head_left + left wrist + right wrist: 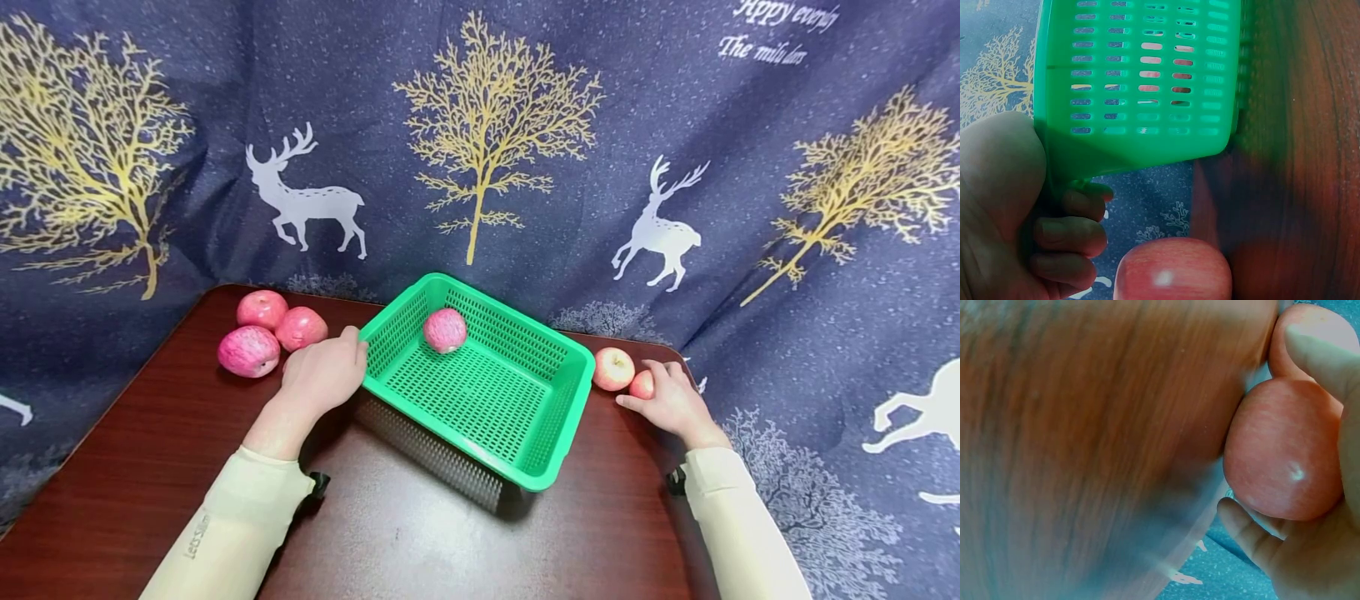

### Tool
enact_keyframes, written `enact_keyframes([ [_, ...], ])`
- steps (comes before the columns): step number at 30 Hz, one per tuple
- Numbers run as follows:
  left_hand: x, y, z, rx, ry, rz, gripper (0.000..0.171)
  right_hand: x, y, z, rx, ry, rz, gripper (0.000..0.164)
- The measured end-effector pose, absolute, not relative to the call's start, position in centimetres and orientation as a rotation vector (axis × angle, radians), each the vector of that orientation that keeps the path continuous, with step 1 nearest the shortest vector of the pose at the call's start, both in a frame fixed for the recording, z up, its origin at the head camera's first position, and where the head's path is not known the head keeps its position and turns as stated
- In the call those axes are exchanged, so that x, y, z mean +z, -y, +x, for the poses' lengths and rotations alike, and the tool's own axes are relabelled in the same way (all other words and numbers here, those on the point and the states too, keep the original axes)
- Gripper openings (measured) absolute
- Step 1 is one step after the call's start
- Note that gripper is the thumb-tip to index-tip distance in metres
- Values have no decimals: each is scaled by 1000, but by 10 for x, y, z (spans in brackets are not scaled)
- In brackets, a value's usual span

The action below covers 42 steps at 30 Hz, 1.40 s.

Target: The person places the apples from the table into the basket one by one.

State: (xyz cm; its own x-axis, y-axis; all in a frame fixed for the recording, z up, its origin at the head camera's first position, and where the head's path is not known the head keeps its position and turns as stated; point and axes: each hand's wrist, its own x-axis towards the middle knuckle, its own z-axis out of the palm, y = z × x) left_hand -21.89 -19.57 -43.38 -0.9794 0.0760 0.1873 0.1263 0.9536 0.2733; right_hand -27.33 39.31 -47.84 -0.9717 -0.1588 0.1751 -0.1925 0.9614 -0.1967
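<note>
Right hand [672,402] half-closed round red apple [642,385], right of green basket [468,392] | left hand [326,375] curled on basket's left rim | apple looks firm, smallish, slick, bruisable to me; best cupped round its widest girth

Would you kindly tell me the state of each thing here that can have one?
Green basket: open side up
Single apple: inside the basket
Three left apples: grouped together
Rightmost apple: held
Pale apple: beside it
Left hand: gripping basket rim
Right hand: holding rightmost apple
</note>
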Motion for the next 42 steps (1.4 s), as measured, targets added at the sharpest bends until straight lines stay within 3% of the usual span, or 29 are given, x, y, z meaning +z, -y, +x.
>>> enact_keyframes([
  [42,-434,195,-220,-425,2942,-138,28,-475,-391,-272,321,2977,246,75],
])
